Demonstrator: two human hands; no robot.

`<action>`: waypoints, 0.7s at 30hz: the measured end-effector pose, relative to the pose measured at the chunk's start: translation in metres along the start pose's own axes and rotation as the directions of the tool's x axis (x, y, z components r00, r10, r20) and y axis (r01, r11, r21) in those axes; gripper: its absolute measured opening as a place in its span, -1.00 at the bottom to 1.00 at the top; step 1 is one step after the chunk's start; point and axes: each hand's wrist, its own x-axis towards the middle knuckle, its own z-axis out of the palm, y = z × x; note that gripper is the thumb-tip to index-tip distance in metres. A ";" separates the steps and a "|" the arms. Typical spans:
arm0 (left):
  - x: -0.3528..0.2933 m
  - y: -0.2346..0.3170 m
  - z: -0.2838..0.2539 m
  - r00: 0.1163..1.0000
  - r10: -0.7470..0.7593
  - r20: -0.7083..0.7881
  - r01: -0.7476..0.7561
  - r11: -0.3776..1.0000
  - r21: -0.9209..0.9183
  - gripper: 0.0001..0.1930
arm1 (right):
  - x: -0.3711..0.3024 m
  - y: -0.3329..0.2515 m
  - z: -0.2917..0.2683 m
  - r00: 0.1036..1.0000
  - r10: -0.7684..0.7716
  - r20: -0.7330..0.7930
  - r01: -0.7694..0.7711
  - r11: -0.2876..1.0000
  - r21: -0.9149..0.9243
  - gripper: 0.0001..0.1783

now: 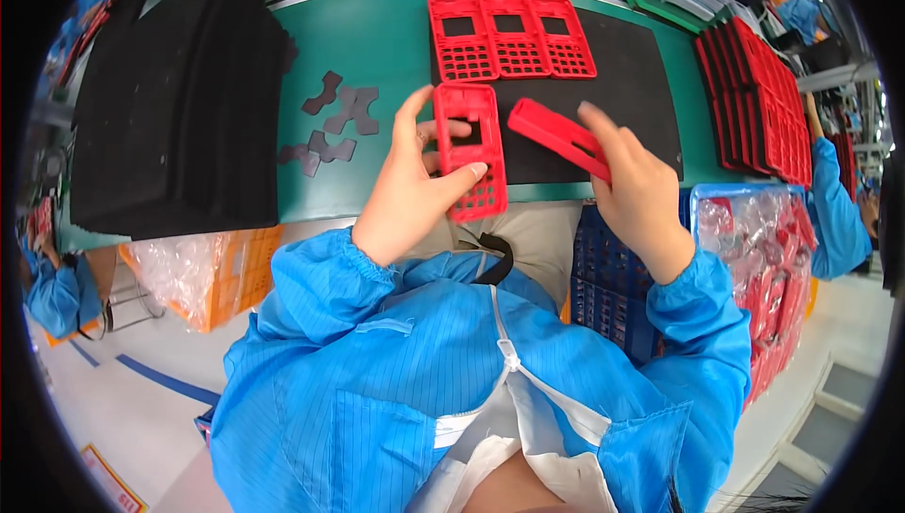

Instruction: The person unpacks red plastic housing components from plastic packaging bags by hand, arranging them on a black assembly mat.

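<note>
Pinching red keypad housing [492, 140] in left hand [415, 178] over near edge of black mat [632, 89], thumb on key grid, fingers behind, partly visible through window. Gripping second red housing [551, 131], turned edge-on, by its right end in right hand [636, 178]. Best held by rims: go light on grid bars, avoid knocking three-housing row [510, 39] just beyond. Farther out: dark cut-out pads [363, 109] on green bench [377, 51] at left, stacked red housings [754, 103] at right.
</note>
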 end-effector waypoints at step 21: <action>-0.015 -0.015 -0.016 0.886 0.356 0.296 -0.428 0.385 0.817 -0.55 | 0.002 -0.012 0.021 0.939 -0.291 0.185 0.234 0.931 0.281 -0.62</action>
